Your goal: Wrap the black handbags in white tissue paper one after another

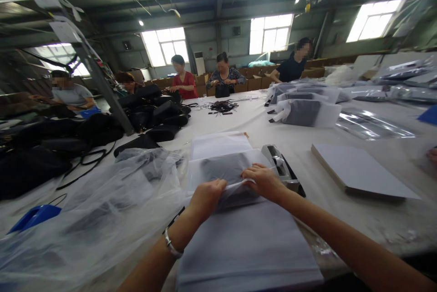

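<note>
A dark, flat item, seemingly a bag, shows through the thin white wrapping paper (225, 166) in front of me. The paper's near edge is folded over it. My left hand (209, 195) has its fingers closed on that fold at the left. At the right, my right hand (262, 181) pinches the same fold, fingers curled over it. Under the wrapped item lies a stack of white paper sheets (246, 246). Just beyond my right hand stands what looks like a tape dispenser (282, 166).
Black bags (150, 114) are heaped at the left, beside clear plastic sheeting (129, 201) and a metal post (102, 87). A stack of white boards (363, 171) lies right, with wrapped bags (303, 112) behind. Several people work across the table (211, 130).
</note>
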Available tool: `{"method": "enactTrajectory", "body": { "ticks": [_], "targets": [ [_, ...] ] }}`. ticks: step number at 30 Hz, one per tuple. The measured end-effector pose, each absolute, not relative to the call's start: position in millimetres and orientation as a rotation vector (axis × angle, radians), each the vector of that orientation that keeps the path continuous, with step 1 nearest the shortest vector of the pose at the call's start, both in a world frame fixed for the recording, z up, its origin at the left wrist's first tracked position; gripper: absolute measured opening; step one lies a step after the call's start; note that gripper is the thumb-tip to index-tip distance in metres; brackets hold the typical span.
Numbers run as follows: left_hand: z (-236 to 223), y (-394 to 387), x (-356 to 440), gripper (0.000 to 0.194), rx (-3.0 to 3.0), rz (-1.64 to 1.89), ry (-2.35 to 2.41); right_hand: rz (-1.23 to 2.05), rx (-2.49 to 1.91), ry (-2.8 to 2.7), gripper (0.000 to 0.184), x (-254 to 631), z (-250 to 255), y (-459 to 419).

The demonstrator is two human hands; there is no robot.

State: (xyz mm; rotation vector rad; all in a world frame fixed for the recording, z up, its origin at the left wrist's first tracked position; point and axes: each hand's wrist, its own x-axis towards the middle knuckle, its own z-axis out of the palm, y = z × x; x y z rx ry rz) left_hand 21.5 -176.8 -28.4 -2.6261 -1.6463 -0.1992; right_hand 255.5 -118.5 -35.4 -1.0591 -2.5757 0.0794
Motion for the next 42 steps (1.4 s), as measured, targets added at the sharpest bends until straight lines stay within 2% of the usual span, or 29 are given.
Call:
{"method": "enactTrajectory", "body": {
  "ticks": [8,14,18,29,33,37,42],
  "targets": [
    [-25.9,-159.8,12.8,0.017,-2.569,-0.276,-1.720,0.165,-1.273,-2.436,0.009,253.5,-38.0,-106.6],
    [-30.5,-151.8,12.1,0.037,-2.512,-0.428,-1.790,0.161,-1.358,-2.370,0.010,253.5,-41.8,-99.7],
    [-33.8,-149.9,14.4,0.040,-2.470,-0.475,-1.804,0.139,-1.410,-2.339,0.022,251.7,-43.9,-94.6],
    [-28.2,-151.7,18.8,0.048,-2.264,-0.599,-1.586,0.073,-1.488,-2.317,0.024,248.9,-44.8,-85.9],
    [-43.8,-170.3,37.9,0.039,-2.400,-0.518,-1.393,0.053,-1.502,-2.294,0.023,248.1,-45.8,-82.0],
    [-68.5,-175.2,49.9,0.038,-2.479,-0.416,-1.506,0.015,-1.512,-2.260,0.016,262.2,-41.3,-78.8],
    [-77.3,-170.0,48.1,0.043,-2.505,-0.449,-1.597,-0.070,-1.537,-1.971,0.028,325.3,-41.6,-84.2]
  ]
}}
